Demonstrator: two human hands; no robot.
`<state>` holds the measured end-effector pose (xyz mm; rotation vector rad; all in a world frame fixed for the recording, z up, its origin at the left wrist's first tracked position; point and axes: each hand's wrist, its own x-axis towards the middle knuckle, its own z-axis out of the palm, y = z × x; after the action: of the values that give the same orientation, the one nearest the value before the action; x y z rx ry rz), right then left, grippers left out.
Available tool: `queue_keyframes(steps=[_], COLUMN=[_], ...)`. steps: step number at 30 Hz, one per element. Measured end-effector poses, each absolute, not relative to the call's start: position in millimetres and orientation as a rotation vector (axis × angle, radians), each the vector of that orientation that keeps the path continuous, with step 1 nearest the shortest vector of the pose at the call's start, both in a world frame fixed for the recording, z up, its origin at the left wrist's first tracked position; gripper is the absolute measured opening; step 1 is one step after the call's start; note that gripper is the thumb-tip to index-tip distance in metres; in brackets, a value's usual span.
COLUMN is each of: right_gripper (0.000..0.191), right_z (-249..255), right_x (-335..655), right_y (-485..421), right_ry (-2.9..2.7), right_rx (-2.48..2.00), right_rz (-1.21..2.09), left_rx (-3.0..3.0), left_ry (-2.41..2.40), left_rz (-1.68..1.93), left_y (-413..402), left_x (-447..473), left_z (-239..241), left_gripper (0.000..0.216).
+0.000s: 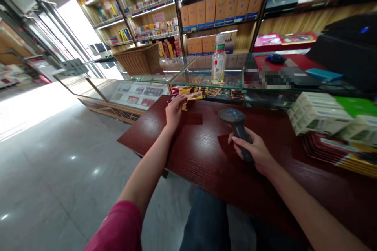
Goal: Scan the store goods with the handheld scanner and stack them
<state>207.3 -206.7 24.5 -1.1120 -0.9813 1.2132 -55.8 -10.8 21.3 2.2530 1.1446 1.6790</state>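
Observation:
My left hand [174, 110] reaches to the far left part of the dark red wooden desk [203, 145]. Its fingers are closed on a flat yellow-and-red packet [195, 96], blurred, at the top of a stack of similar packets [178, 91]. Wrapped around the handle of a black handheld barcode scanner [242, 131] is my right hand [253, 147], holding it above the middle of the desk. The scanner's head points left, and a small blue light shows on its top.
Behind the desk, a drink bottle [218, 60] stands on a glass counter [188, 64]. White-and-green cartons [319, 113] and stacked red and gold packs [332, 151] lie at the right. A wicker basket [138, 59] sits back left, before shelves of boxes [224, 8].

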Motion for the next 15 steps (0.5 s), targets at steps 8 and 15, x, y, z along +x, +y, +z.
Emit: queue_keyframes(steps=[8,15], right_gripper=[0.033,0.039], right_z=[26,29], right_x=[208,207], right_y=[-207,-206], right_ry=[-1.060,-1.032], right_rx=[-1.179,-1.230], right_rz=[1.240,1.252], left_rx=[2.200,2.423], left_ry=[1.480,1.508], left_rz=[1.493,1.436], left_y=[33,31], left_x=[-104,-99], left_z=[-11,-12], left_gripper=[0.044,0.056])
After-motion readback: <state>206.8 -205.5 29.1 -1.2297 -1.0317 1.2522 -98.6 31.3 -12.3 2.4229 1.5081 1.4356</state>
